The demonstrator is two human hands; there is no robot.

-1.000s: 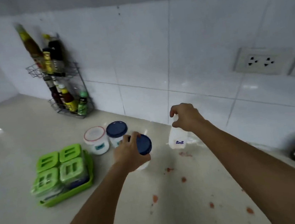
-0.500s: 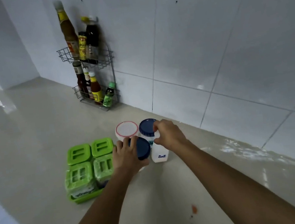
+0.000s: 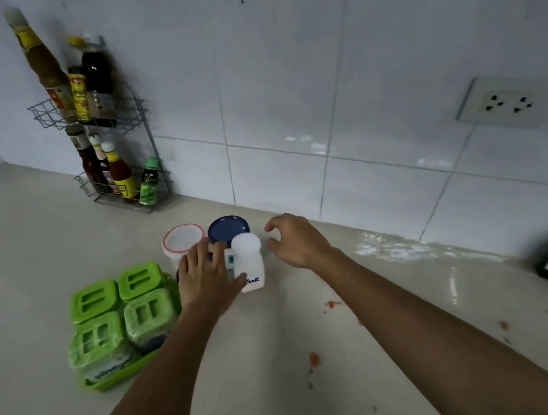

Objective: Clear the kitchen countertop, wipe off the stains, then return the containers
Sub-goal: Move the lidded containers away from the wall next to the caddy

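– Now, report the state of both hands.
– Right hand [image 3: 295, 241]: fingers loosely curled and spread, holding nothing. Left hand [image 3: 205, 279]: laid palm-down. What lies under the palm is hidden, so it cannot be determined whether it grasps anything.
– Where are the containers relative to the hands?
– White bottle [image 3: 249, 262], label "Salt", stands upright between the hands, against the left thumb and just clear of the right fingertips. Blue-lidded jar [image 3: 228, 230] and red-rimmed tub [image 3: 182, 240] stand just beyond the left fingers. Green-lidded containers [image 3: 120, 312] sit beside the left wrist; one label reads roughly "vinegar".
– And the stains?
– Orange-red stains [image 3: 313, 358] mark the countertop [image 3: 27, 237] between the forearms and outboard of the right arm.
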